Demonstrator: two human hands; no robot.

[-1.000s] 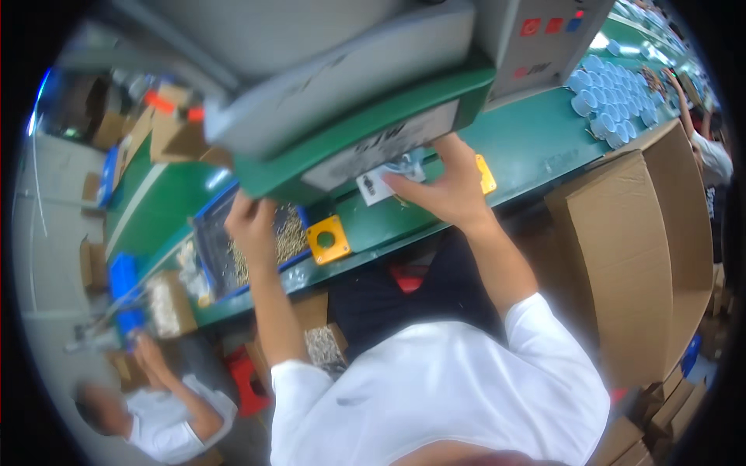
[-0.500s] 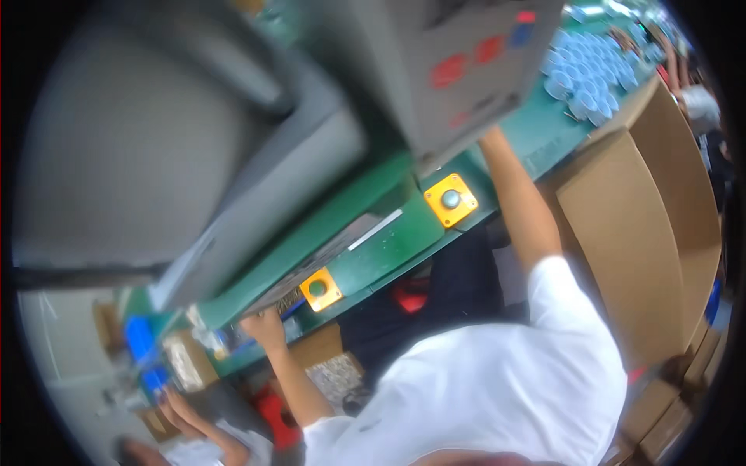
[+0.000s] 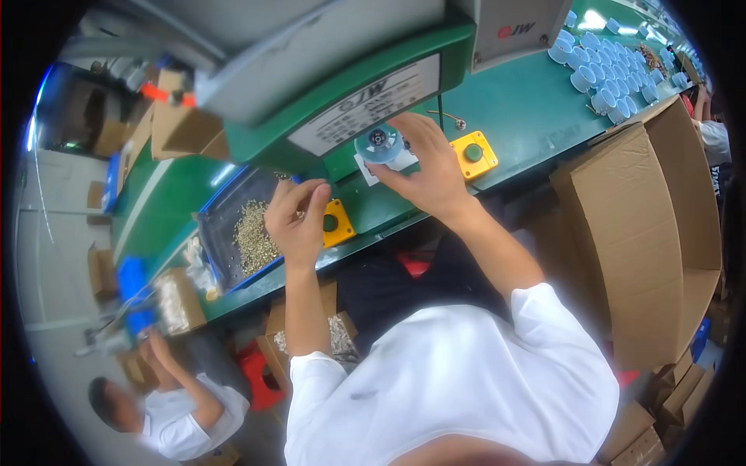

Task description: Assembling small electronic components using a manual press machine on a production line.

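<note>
My right hand (image 3: 431,175) grips a light blue plastic cup (image 3: 371,151) by its side, below the front of a green-and-grey machine (image 3: 458,46). A round dark fitting with a metallic centre shows inside the cup. Left of it, my left hand (image 3: 297,221) is raised with thumb and fingers pinched together; whatever is between them is too small to make out. Just behind that hand lies a black tray (image 3: 221,241) with a blue rim, holding a heap of small brass-coloured metal parts (image 3: 255,237). A white plate or pad (image 3: 400,161) is partly visible under the cup.
Two yellow button boxes (image 3: 474,155) (image 3: 338,225) sit along the green bench's front edge. Many light blue cups (image 3: 598,70) stand at the far right. A large open carton (image 3: 622,241) is at my right; another person (image 3: 183,404) sits at the lower left.
The view has shifted and sharpened. My right hand has come from beside the machine to its front with a cup in it. My left hand has risen from the tray, fingers pinched.
</note>
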